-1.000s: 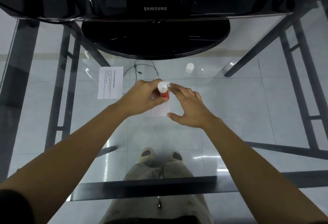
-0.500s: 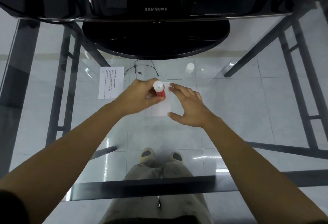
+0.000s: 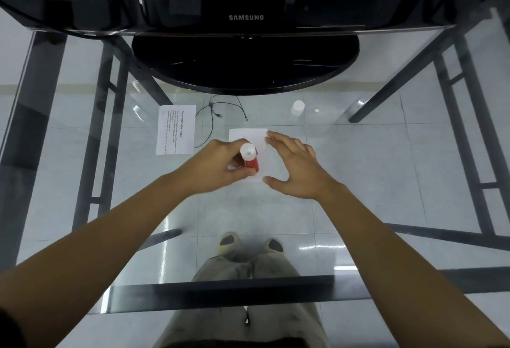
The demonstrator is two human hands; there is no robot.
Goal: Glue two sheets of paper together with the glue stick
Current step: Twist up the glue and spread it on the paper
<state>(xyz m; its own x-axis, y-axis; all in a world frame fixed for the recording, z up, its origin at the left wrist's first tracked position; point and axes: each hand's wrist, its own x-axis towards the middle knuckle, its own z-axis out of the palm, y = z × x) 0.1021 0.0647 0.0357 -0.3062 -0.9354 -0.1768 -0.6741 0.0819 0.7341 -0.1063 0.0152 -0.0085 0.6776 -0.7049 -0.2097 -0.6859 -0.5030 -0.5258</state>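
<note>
A blank white sheet (image 3: 249,135) lies on the glass table in front of me. My left hand (image 3: 218,165) grips a red glue stick (image 3: 250,159) with a white end facing up, held upright over the sheet's left part. My right hand (image 3: 296,167) rests with spread fingers on the sheet's right edge, thumb at its near corner. A second sheet, printed with text (image 3: 175,129), lies flat to the left, apart from both hands. The white glue cap (image 3: 297,107) stands alone farther back on the right.
A black Samsung monitor with an oval stand (image 3: 242,69) fills the back of the glass table (image 3: 372,154). A thin black cable (image 3: 214,114) curls between the two sheets. Black frame bars, the tiled floor and my legs show through the glass.
My left hand has drawn the glue stick a little toward me and leftward across the blank sheet, uncovering the sheet's far edge. My right hand has stayed in place on the sheet.
</note>
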